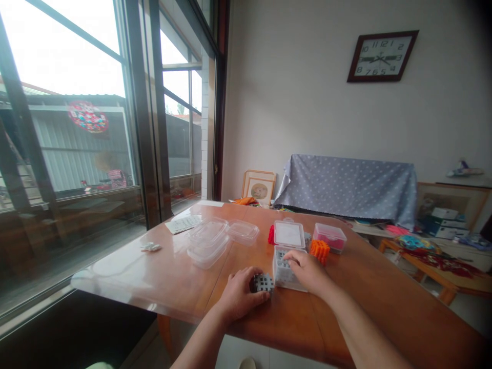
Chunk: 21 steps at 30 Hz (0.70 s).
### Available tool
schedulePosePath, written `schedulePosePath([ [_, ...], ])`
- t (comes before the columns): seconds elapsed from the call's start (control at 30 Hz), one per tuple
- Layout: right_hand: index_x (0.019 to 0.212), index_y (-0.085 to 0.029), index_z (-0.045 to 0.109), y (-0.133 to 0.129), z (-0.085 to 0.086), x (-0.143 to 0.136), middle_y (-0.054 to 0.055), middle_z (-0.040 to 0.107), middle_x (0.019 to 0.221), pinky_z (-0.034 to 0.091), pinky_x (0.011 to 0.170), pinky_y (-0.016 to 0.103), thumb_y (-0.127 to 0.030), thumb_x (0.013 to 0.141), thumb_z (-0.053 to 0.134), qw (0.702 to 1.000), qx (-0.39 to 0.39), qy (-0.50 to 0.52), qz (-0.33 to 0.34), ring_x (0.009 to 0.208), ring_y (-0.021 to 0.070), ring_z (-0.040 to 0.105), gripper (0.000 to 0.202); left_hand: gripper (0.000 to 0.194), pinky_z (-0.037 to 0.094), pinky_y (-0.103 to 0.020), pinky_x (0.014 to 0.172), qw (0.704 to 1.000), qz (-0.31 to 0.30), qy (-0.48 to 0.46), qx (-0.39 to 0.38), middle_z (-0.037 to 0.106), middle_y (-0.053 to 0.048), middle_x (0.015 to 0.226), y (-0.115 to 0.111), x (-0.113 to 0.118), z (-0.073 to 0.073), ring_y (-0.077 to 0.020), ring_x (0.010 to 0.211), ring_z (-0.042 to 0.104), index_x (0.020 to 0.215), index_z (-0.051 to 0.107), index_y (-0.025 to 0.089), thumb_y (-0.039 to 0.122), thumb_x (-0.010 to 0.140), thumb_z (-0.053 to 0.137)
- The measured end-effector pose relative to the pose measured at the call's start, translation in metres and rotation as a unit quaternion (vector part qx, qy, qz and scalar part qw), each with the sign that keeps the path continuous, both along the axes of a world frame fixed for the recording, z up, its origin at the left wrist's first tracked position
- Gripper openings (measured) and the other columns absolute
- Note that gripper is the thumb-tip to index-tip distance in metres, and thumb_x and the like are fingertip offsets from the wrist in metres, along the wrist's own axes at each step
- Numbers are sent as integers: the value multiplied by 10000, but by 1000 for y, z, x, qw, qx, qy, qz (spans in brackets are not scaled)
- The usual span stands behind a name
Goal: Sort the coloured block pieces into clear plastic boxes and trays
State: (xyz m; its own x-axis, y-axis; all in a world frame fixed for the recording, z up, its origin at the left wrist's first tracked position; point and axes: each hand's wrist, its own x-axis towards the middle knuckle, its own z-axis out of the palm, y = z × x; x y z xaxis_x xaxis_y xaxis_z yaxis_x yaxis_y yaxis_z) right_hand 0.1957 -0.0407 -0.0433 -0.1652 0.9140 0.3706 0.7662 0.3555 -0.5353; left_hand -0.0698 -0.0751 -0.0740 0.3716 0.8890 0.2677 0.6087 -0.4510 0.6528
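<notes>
Grey lattice block (264, 282) in the left hand (243, 293), on the near part of the tabletop (192, 294).
Left fingers close around its left side, thumb at the near side; right fingers are in the clear box (282, 278), and I cannot tell if they pinch a piece. The block seems plastic: probably light, stiff, slightly slippery, best held by opposite sides.

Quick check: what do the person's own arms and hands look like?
The left hand and right hand are ungloved. The left forearm and right forearm show no sleeve, watch or bracelet along the parts in view. Whether there are rings, I cannot tell.
</notes>
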Motion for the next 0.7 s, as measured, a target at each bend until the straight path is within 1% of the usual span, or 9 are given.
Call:
schedulePosePath([
  [0.2, 986, -231, 741, -2, 2, -4, 38, 778, 953, 484, 858, 344, -282, 899, 445, 999, -36, -4, 0, 941, 240, 699, 312, 563, 412, -391, 1011, 1000, -2, 3, -6, 688, -23, 1256, -1, 0, 4, -287, 1165, 596, 1263, 615, 316, 525, 763, 768],
  [0.3, 981, -229, 737, -2, 3, -4, 42, 774, 943, 479, 858, 338, -288, 904, 443, 999, -40, -15, -7, 938, 239, 693, 309, 565, 411, -390, 1012, 1000, -1, 6, -8, 684, -30, 1266, -2, 0, 4, -283, 1166, 594, 1270, 609, 311, 521, 768, 764],
  [0.43, 984, -223, 730, -2, 2, -4, 48, 769, 939, 470, 855, 330, -289, 911, 428, 999, -33, -24, -5, 934, 236, 686, 318, 571, 410, -385, 1004, 1000, -2, 0, -7, 682, -22, 1269, -1, 0, 2, -280, 1175, 586, 1268, 608, 319, 527, 763, 773],
  [0.53, 975, -217, 725, -3, 2, -4, 44, 761, 910, 466, 832, 325, -307, 923, 416, 1000, -20, -12, 6, 907, 234, 681, 326, 587, 410, -384, 1000, 1000, -1, -3, -7, 681, -19, 1275, 0, -1, 0, -283, 1183, 584, 1274, 609, 321, 537, 756, 780],
  [0.63, 939, -214, 711, -5, 4, -4, 33, 744, 855, 459, 780, 312, -348, 943, 413, 1000, 9, 9, 9, 847, 228, 670, 327, 595, 412, -386, 1000, 1000, -1, -3, -7, 684, -24, 1272, 0, -1, 0, -286, 1181, 589, 1280, 611, 315, 537, 753, 780],
  [0.7, 926, -217, 702, -7, 7, -5, 27, 738, 839, 453, 750, 303, -374, 952, 417, 999, 30, 26, -5, 819, 223, 667, 327, 598, 415, -388, 1002, 1000, -2, -3, -8, 686, -27, 1270, 0, -1, 1, -291, 1182, 591, 1279, 613, 314, 535, 750, 780],
])
